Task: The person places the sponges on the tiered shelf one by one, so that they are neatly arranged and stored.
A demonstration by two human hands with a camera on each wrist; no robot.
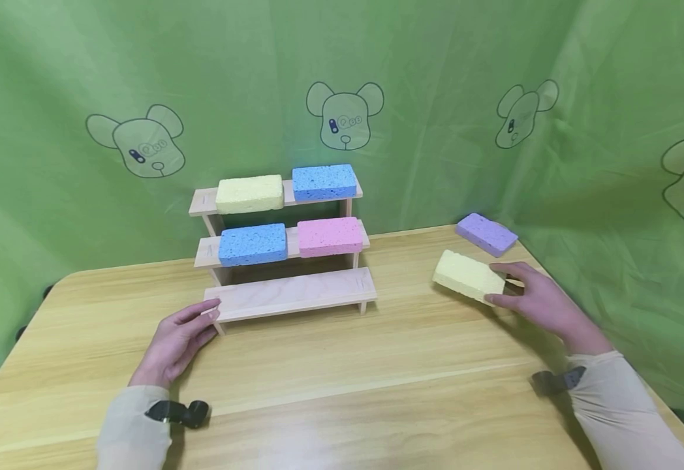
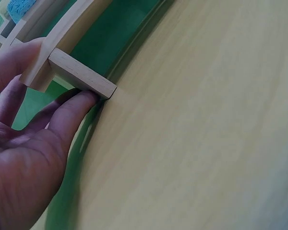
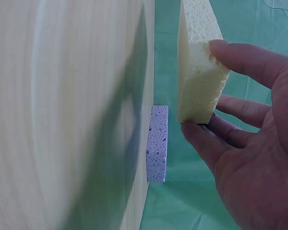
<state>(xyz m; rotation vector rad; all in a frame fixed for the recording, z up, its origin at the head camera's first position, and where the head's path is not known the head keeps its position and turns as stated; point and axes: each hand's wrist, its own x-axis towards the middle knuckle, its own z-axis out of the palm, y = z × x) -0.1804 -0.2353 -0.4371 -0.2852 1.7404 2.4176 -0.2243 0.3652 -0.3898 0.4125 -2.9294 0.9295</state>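
A pale yellow sponge (image 1: 468, 277) is pinched at its right end by my right hand (image 1: 538, 299). In the right wrist view the sponge (image 3: 201, 72) hangs above the table, with the thumb and fingers on opposite edges. My left hand (image 1: 180, 339) grips the left end of a three-step wooden rack (image 1: 295, 295); the left wrist view has its thumb against the short leg (image 2: 81, 72). A yellow sponge (image 1: 250, 194) and a blue sponge (image 1: 324, 182) lie on the top step. On the middle step are a blue sponge (image 1: 252, 245) and a pink sponge (image 1: 330, 236). The bottom step is bare.
A purple sponge (image 1: 486, 234) lies at the table's back right edge, beyond the held one. The wooden table (image 1: 342, 391) stretches in front of the rack. Green curtains (image 1: 248, 78) with printed bear heads hang behind and at the sides.
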